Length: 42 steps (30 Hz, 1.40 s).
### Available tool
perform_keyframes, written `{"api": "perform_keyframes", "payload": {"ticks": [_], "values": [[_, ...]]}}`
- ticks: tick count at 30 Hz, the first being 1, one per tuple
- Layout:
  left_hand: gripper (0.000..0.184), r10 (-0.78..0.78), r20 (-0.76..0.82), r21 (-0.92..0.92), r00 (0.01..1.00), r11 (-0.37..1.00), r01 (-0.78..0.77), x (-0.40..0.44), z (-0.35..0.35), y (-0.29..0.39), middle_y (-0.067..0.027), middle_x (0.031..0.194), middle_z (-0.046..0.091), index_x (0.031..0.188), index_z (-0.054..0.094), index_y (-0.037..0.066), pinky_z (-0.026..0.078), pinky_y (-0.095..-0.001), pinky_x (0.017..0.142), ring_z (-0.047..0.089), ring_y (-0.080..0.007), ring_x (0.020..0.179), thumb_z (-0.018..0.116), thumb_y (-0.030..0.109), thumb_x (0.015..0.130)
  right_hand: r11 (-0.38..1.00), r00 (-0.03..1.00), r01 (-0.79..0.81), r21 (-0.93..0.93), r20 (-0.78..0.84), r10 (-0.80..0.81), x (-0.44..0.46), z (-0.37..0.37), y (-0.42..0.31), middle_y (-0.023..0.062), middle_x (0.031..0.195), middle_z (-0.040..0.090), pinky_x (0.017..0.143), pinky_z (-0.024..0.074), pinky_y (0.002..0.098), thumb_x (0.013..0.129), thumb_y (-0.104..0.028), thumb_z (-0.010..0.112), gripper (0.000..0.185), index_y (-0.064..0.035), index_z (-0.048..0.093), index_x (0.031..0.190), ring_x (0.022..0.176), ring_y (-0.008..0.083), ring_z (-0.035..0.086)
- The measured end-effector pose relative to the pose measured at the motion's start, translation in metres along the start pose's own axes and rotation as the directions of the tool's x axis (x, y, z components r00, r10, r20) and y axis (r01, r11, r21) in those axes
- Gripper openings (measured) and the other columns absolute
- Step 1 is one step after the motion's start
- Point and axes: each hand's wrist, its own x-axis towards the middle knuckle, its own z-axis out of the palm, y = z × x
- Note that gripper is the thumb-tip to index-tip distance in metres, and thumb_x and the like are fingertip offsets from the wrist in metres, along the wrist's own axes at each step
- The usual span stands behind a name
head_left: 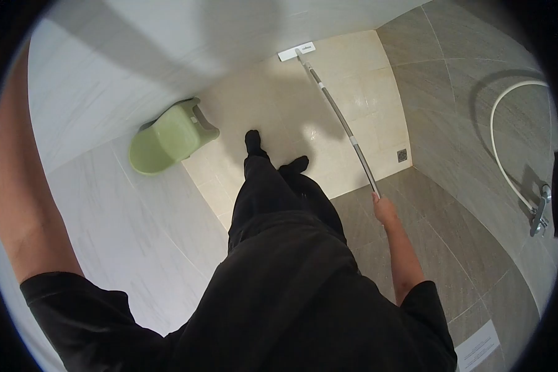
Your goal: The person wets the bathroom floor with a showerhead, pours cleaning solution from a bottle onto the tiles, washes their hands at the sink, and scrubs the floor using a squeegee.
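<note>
My right hand (385,211) is closed around the upper end of a long grey pole (344,124). The pole belongs to a floor-cleaning tool with a narrow white head (296,51). That head rests where the beige tiles meet the pale wall; whether it is a brush, squeegee or mop I cannot tell. My left arm (28,204) reaches up along the left edge, and its hand is out of view.
A green plastic stool (170,137) stands by the pale wall, left of my feet (252,142). A floor drain (402,155) lies near the right corner. On the right wall hangs a shower hose (493,127) with a tap (541,211). A white printed sheet (478,347) shows at lower right.
</note>
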Motion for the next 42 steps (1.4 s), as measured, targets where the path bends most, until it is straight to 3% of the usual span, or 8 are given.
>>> {"api": "perform_keyframes", "payload": {"ticks": [8,18,23,29,30,32,38,42], "values": [[0.065,-0.005,0.002,-0.004,1.0,1.0,0.005,-0.004,0.008,-0.002,-0.0178,0.151,0.009,0.146,0.016,0.002,0.01,-0.068,0.109,0.008,-0.0394,0.14,0.022,0.046,0.098,0.889,0.858,-0.458,-0.005,0.261,0.443,-0.111,0.048,0.093,0.0167,0.094,0.065,0.074,0.0478,0.0418,0.101,-0.05,0.037,0.061,0.0048,0.062,0.11,0.085,0.0278,0.063],[0.067,0.045,-0.006,-0.008,0.999,0.999,-0.045,0.002,0.003,0.002,-0.0188,0.158,-0.001,0.15,0.009,0.001,0.006,-0.0705,0.11,0.001,-0.0408,0.145,0.017,0.045,0.101,0.939,0.928,-0.3,0.17,0.282,0.246,-0.021,0.034,0.079,0.0269,0.124,0.057,0.092,0.0452,0.0453,0.097,-0.061,0.035,0.076,0.0061,0.053,0.128,0.113,0.0371,0.058],[0.064,0.093,0.015,-0.011,0.996,0.996,-0.093,0.006,0.033,-0.023,-0.0185,0.159,-0.003,0.152,0.005,0.002,0.001,-0.0697,0.111,-0.003,-0.0419,0.145,0.014,0.041,0.102,0.902,0.951,-0.247,0.355,0.269,0.154,0.043,-0.02,0.003,0.0279,0.075,0.064,0.073,0.0509,0.0453,0.095,-0.065,0.033,0.086,0.0156,0.057,0.113,0.069,0.0392,0.067],[0.066,0.099,-0.14,0.669,0.985,0.743,0.02,0.022,0.095,-0.055,-0.0211,0.158,-0.008,0.152,-0.006,0.005,0.002,-0.0744,0.107,-0.005,-0.0466,0.143,0.011,0.044,0.102,0.803,0.869,-0.47,0.367,0.351,0.348,-0.059,0.095,0.05,0.025,0.092,0.066,0.061,0.0547,0.0437,0.096,-0.062,0.035,0.079,0.01,0.054,0.12,0.069,0.0344,0.069],[0.066,0.02,-0.003,0.177,1.0,0.984,-0.02,0.015,0.06,-0.031,-0.0225,0.158,-0.008,0.152,-0.006,0.006,0.003,-0.074,0.107,-0.005,-0.0474,0.143,0.009,0.045,0.102,0.748,0.776,-0.579,0.325,0.502,0.382,-0.089,0.121,0.067,0.0264,0.095,0.065,0.065,0.0552,0.045,0.095,-0.064,0.035,0.081,0.0098,0.056,0.118,0.078,0.0356,0.069],[0.066,0.006,0.001,0.167,1.0,0.986,-0.006,0.017,0.057,-0.029,-0.0228,0.158,-0.008,0.152,-0.006,0.005,0.003,-0.0738,0.107,-0.005,-0.0475,0.143,0.01,0.045,0.102,0.805,0.844,-0.515,0.294,0.337,0.416,-0.158,0.182,0.101,0.0311,0.104,0.063,0.075,0.0548,0.0476,0.096,-0.064,0.033,0.082,0.012,0.059,0.113,0.101,0.038,0.065],[0.068,0.035,-0.027,0.173,0.999,0.984,-0.029,0.018,0.054,-0.025,-0.0226,0.158,-0.007,0.152,-0.004,0.003,0.002,-0.073,0.108,-0.005,-0.0468,0.143,0.01,0.046,0.101,0.755,0.792,-0.568,0.327,0.467,0.394,-0.131,0.171,0.134,0.0199,0.063,0.061,0.052,0.0523,0.0465,0.097,-0.063,0.031,0.08,0.0124,0.059,0.099,0.049,0.034,0.064],[0.067,0.022,-0.056,0.184,0.998,0.983,-0.011,0.017,0.061,-0.03,-0.0208,0.159,-0.006,0.152,-0.001,0.004,0.002,-0.0722,0.108,-0.004,-0.0458,0.144,0.011,0.046,0.101,0.855,0.941,-0.338,0.393,0.133,0.311,0.012,0.132,0.104,0.0177,0.082,0.064,0.073,0.0475,0.0455,0.095,-0.065,0.036,0.076,0.006,0.063,0.091,0.08,0.0291,0.063]]}}
